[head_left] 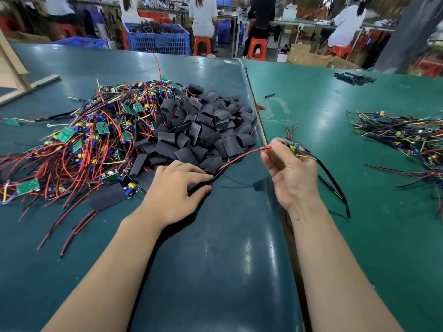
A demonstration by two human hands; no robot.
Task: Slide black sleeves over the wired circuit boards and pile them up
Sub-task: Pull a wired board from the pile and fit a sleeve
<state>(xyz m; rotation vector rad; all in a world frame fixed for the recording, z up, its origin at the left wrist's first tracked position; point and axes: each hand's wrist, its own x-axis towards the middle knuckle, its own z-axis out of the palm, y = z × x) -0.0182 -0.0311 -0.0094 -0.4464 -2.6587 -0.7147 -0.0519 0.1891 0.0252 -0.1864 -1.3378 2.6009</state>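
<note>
Black sleeve [200, 188] under left grip [176, 190]; right grip [291, 172] pinches wired board [293, 147].

Electronics assembly workshop, green worktables [335, 97], heaped circuit boards [79, 140], seated workers [203, 15], crates [157, 40]

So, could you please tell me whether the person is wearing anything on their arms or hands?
Nothing shows. Both forearms are bare from the frame's lower edge up to the wrists: no sleeves, gloves, watch, rings or wrist strap are visible on the left hand or the right hand. The fingernails look short and unpainted.
</note>
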